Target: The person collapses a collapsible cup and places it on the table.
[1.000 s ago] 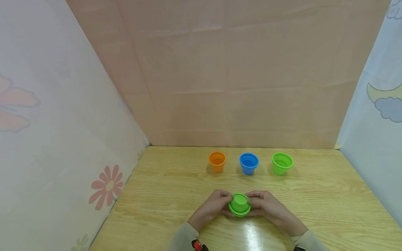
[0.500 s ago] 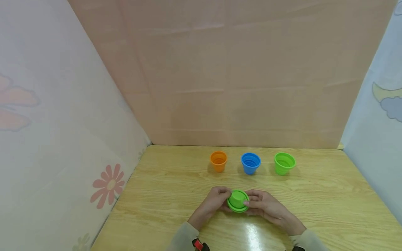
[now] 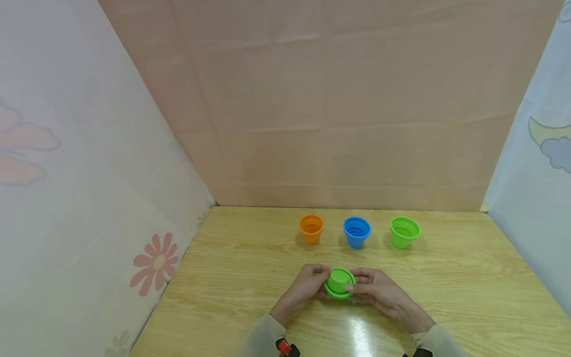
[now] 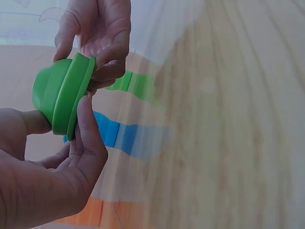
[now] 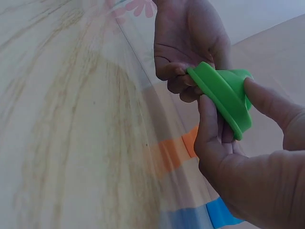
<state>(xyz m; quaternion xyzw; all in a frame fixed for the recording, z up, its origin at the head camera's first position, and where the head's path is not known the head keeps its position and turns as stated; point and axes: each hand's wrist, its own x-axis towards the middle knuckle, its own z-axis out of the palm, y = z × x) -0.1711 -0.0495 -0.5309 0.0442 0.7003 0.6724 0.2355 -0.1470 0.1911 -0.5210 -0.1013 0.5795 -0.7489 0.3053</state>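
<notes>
Both hands hold one green collapsible cup, squashed part-way, its narrow base facing up toward the head camera. On its left side my left hand pinches it, thumb at the wall by the base and fingers under the wide rim. The right hand grips the opposite side, its thumb on the stepped wall. In the left wrist view the cup shows side-on, base to the left and rim between the two hands' fingers. The right wrist view shows the cup dented near the right thumb.
Behind the hands an orange cup, a blue cup and another green cup stand upright in a row on the wooden table. A beige cloth wall rises at the table's back edge, with patterned cloth at both sides.
The hands have shifted slightly away from the body with the cup. The right thumb has moved inward onto the cup's wall. The row of cups stays in place; the head view turned a little.
</notes>
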